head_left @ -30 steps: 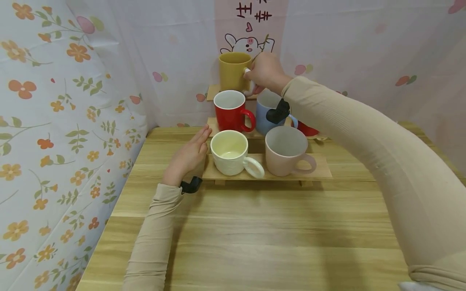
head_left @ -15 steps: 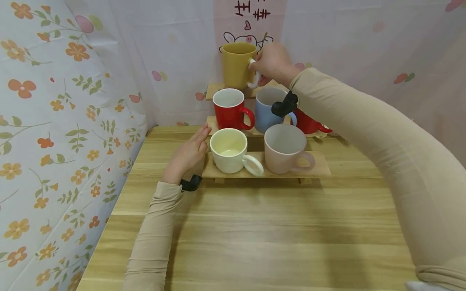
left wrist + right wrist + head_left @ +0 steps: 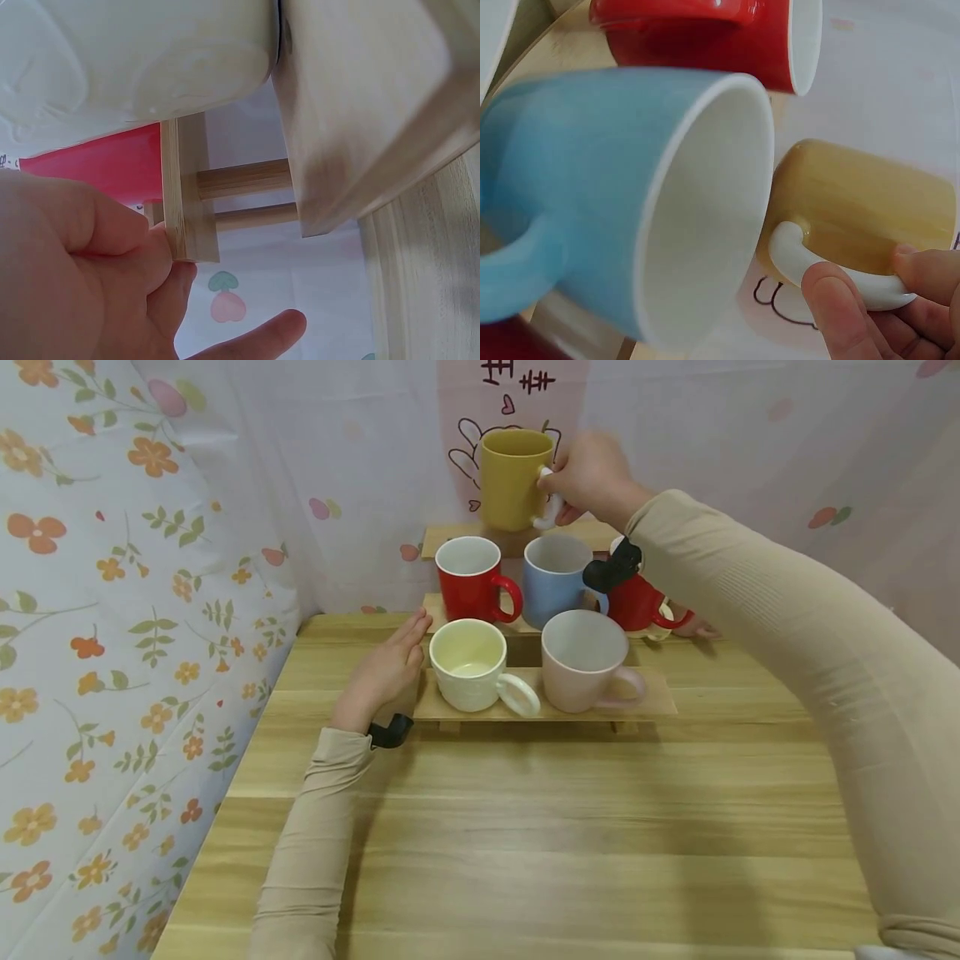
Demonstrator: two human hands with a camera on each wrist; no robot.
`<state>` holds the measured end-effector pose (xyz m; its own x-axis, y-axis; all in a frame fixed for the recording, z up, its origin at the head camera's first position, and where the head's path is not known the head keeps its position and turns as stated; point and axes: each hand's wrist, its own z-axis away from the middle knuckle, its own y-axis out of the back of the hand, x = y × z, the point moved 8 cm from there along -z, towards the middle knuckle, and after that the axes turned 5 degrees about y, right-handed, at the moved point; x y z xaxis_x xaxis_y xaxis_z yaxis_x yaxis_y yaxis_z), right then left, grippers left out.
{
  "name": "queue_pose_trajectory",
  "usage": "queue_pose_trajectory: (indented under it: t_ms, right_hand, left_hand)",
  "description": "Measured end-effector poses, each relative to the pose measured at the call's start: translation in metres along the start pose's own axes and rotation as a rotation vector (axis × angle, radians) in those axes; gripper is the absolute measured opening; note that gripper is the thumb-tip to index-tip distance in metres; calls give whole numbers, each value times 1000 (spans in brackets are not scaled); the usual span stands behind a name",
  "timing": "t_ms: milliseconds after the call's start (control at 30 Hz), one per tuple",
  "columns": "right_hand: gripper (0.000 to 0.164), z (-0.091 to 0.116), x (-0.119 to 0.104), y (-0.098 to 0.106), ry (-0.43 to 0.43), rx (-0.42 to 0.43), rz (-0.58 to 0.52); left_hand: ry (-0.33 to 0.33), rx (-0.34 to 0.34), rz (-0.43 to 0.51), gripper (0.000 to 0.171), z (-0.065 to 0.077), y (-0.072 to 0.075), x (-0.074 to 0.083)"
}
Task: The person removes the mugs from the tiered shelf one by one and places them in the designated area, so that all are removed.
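your left hand lies straight-fingered at the left edge of the rack. farther back, your right hand pinches the white handle of the yellow mug, over the middle of the top shelf; likely stiff, slick, breakable, best held there.

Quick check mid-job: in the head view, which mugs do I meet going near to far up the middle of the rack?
Cream mug with pink mug to its right → red mug with blue mug to its right → yellow mug, held by the right hand.
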<state>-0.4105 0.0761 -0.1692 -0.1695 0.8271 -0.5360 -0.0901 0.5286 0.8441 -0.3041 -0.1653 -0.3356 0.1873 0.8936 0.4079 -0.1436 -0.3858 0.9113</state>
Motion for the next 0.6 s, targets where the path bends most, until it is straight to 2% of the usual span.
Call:
queue_pose_trajectory:
  t_ms: [333, 600]
  right_hand:
    - [36, 6, 23, 12, -18, 21, -17]
    - [43, 11, 42, 21, -60, 26, -26]
  left_hand:
    - [3, 3, -4, 52, 1, 0, 1]
    - [8, 3, -22, 52, 1, 0, 2]
